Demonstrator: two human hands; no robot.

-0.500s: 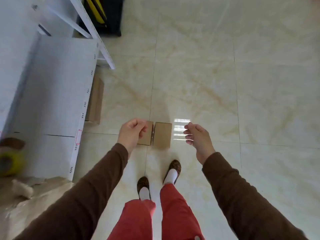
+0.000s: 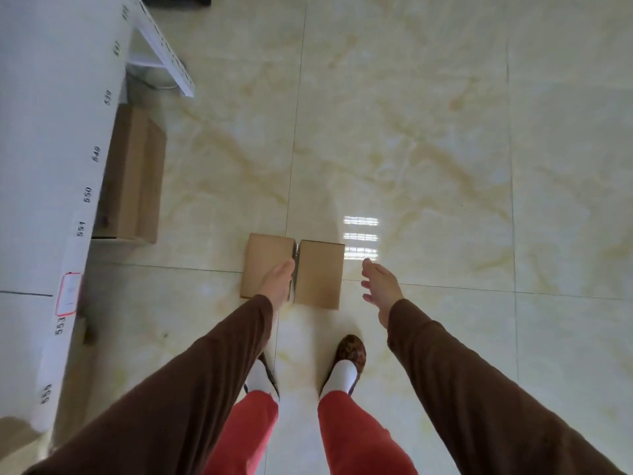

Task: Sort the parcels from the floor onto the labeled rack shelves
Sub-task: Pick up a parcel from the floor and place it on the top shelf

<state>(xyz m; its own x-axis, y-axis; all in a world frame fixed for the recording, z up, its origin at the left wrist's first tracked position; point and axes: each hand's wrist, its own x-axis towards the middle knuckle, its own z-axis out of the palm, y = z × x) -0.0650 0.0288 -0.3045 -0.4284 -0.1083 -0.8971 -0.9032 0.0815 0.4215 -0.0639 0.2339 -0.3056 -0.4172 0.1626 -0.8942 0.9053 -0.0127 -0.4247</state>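
1. Since the earlier frame my left hand (image 2: 278,282) has uncurled and reached over the gap between the two flat brown cardboard parcels (image 2: 320,273); grasp: cannot tell.
2. Parcels lie side by side on the glossy cream tiled floor (image 2: 428,132).
3. Right hand (image 2: 380,286) open, empty, beside them.
4. White numbered rack shelf (image 2: 51,149) at left.

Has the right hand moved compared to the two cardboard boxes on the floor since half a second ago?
Yes. The right hand has opened and dropped toward the person, now beside the near half of the right box instead of its far end.
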